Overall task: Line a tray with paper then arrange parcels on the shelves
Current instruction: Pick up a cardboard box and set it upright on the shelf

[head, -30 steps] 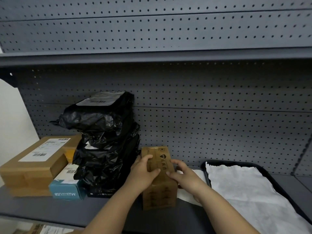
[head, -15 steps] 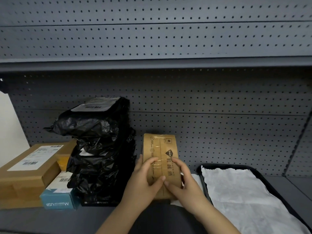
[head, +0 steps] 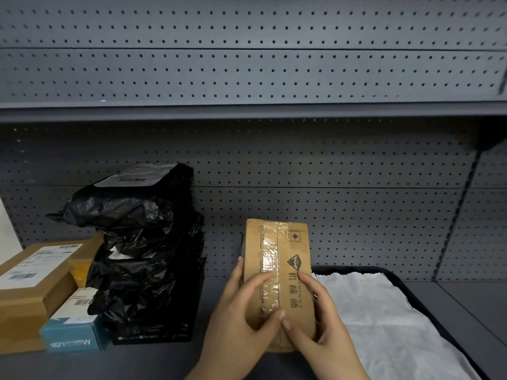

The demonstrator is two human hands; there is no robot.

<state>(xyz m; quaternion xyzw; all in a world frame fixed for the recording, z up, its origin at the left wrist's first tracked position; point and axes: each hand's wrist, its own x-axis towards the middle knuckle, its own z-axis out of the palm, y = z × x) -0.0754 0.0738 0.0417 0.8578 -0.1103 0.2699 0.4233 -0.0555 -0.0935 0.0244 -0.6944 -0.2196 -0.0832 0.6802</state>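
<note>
A brown cardboard parcel [head: 277,250] with clear tape and a printed logo stands upright at the middle of the grey shelf [head: 153,360]. My left hand [head: 241,322] grips its left side and my right hand [head: 315,325] grips its right side, thumbs lying across the front face. To the right lies a black tray [head: 428,294] lined with white paper [head: 384,319]. A stack of black plastic parcels [head: 137,250] stands left of the held parcel.
At the far left lie a large brown box [head: 30,286] with a shipping label and a small blue box [head: 74,333]. Perforated grey back panels [head: 329,209] close the rear. An upper shelf edge [head: 247,111] runs overhead.
Both hands have lifted the brown parcel and tilted it upright, so its taped front faces me. The view has shifted left-to-right, with the parcel now further from the black stack.
</note>
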